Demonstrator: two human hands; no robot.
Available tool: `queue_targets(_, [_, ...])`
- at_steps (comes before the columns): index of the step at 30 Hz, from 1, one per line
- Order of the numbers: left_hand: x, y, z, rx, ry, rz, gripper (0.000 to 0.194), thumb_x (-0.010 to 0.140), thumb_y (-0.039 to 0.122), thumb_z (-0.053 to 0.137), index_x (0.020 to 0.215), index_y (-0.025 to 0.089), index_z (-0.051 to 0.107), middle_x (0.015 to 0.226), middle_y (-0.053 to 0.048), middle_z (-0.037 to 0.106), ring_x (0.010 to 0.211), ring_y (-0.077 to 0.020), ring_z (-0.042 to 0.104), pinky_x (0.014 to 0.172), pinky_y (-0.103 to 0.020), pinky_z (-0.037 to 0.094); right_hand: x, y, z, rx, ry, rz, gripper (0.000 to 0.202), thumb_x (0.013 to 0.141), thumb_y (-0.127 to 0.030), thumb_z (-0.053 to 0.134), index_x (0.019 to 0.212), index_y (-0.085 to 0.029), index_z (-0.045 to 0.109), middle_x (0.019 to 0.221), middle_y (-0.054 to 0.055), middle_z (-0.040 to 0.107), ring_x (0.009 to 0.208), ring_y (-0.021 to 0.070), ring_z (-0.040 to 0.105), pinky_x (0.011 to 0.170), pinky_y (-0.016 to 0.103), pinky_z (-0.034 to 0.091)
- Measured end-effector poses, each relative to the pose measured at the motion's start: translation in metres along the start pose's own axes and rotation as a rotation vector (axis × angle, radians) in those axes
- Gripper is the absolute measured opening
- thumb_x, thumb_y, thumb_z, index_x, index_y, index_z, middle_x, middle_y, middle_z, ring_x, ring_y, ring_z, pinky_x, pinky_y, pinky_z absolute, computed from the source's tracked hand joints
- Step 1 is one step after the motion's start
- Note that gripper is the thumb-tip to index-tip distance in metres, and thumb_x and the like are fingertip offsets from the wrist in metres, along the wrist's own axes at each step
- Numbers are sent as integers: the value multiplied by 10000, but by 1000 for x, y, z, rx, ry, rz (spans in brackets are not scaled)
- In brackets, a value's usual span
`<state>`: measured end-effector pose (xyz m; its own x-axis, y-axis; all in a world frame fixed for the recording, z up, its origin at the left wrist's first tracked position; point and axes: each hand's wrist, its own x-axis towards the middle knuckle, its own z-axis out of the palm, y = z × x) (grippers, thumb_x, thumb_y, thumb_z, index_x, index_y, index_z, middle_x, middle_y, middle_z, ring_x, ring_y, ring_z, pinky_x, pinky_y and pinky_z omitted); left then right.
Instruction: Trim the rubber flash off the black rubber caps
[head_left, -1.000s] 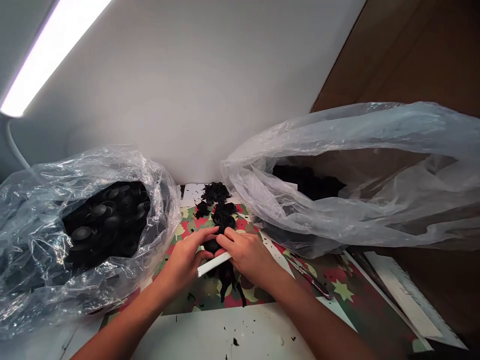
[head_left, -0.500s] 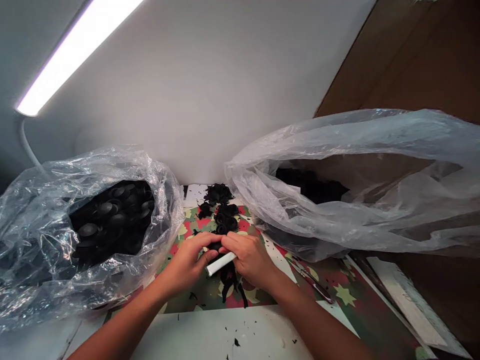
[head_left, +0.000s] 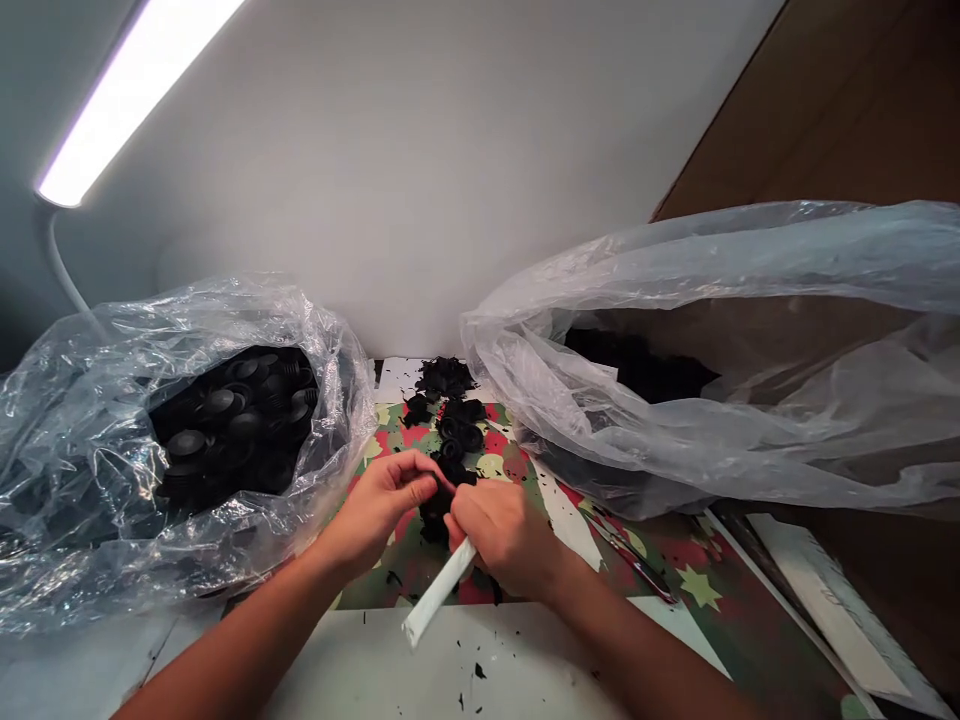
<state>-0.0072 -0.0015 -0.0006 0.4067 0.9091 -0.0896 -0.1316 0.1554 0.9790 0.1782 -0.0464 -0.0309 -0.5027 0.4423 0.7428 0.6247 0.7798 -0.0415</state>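
The left hand (head_left: 390, 500) has its thumb and forefinger pinched together on the near side of a small black piece (head_left: 441, 492). The right hand (head_left: 499, 530) is curled nearly closed around a white stick (head_left: 441, 592), its fingertips up against the same piece. The stick slants out from under the fist toward the near side, its free end over the pale front strip of the bench (head_left: 375, 665). What the fist grips beyond the stick looks like the piece's far edge, though the fingers cover most of it.

Both hands work in a narrow lane between the left plastic bag (head_left: 75, 460), which holds round black parts (head_left: 217, 403), and the right plastic bag (head_left: 570, 390), whose near lip droops over the edge of the patterned sheet (head_left: 517, 465). Just beyond the fingers, black rings (head_left: 460, 430) crowd the lane, with black shavings (head_left: 446, 377) behind them near the wall (head_left: 420, 200). The widest gap lies on the near side, between the forearms, where small black scraps dot the bench. A slim metal tool (head_left: 637, 562) lies right of the right forearm, apart from it.
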Motion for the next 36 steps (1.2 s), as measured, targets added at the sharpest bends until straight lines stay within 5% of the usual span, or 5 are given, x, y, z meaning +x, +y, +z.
queue_targets(4, [4, 12, -10, -223, 161, 91, 472, 597, 529, 945, 835, 172, 749, 844, -47, 762, 773, -183, 720, 768, -285, 571, -7, -5, 2, 69, -4, 33, 378, 981, -97, 405, 635, -231, 476, 535, -33, 449, 476, 136, 325, 515, 293, 229])
queue_targets(12, [0, 4, -10, -15, 1, 191, 444, 640, 446, 946, 968, 196, 781, 936, -57, 779, 884, -195, 705, 824, -273, 548, -14, 22, -1, 253, -358, 218, 347, 1005, -345, 616, 699, -202, 697, 769, 2, 665, 540, 105, 522, 519, 262, 320])
queue_targets(20, [-2, 2, 0, 248, 17, 163, 250, 732, 205, 789, 982, 209, 768, 875, -15, 766, 790, -185, 680, 751, -297, 534, 1, 13, -12, 411, 208, 558, 125, 979, -210, 616, 1001, -238, 736, 818, 20, 709, 695, 164, 657, 627, 280, 526])
queue_targets(26, [-8, -5, 14, 590, 20, 237, 242, 753, 162, 663, 963, 217, 770, 867, -4, 785, 811, -200, 683, 766, -307, 503, 6, -2, -6, 397, 208, 489, 170, 984, -228, 630, 1120, -236, 732, 894, 37, 703, 780, 164, 677, 688, 273, 559])
queue_targets(36, [-12, -18, 15, 742, -16, 339, 80, 827, 241, 642, 813, 192, 704, 816, -10, 754, 742, -190, 653, 700, -290, 495, 21, -13, -8, 177, 173, 410, 247, 1013, -217, 536, 868, -198, 735, 805, 53, 689, 666, 150, 633, 613, 259, 483])
